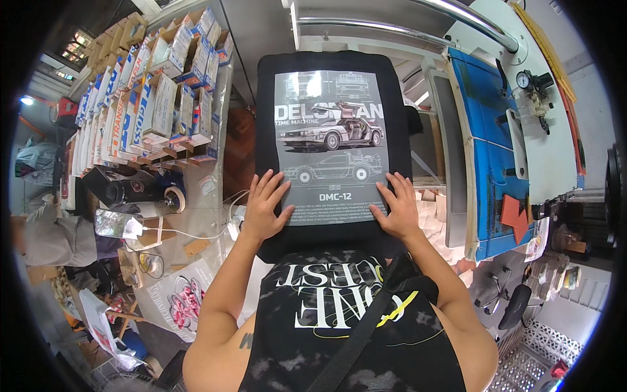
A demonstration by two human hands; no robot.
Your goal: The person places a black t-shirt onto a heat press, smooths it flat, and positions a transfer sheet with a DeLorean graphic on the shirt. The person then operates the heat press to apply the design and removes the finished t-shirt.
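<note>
A clear, shiny transfer film (339,189) printed with pictures of a car and white lettering lies flat on black fabric (266,98), which covers a rounded rectangular board in front of me. My left hand (264,208) rests on the film's lower left edge, its fingers spread and stretched forward. On the opposite edge, at the same height, my right hand (397,208) lies with its fingers apart. Neither hand grips anything. The film looks straight on the fabric, and black cloth shows all around it.
Long cardboard boxes (160,111) stand stacked at the left. Below them a phone (117,224) is plugged into a white cable (189,232). To the right is a blue-topped bench (486,157) with orange scraps (514,217); a pressure gauge (523,80) sits beyond. A metal bar (470,23) crosses the far side.
</note>
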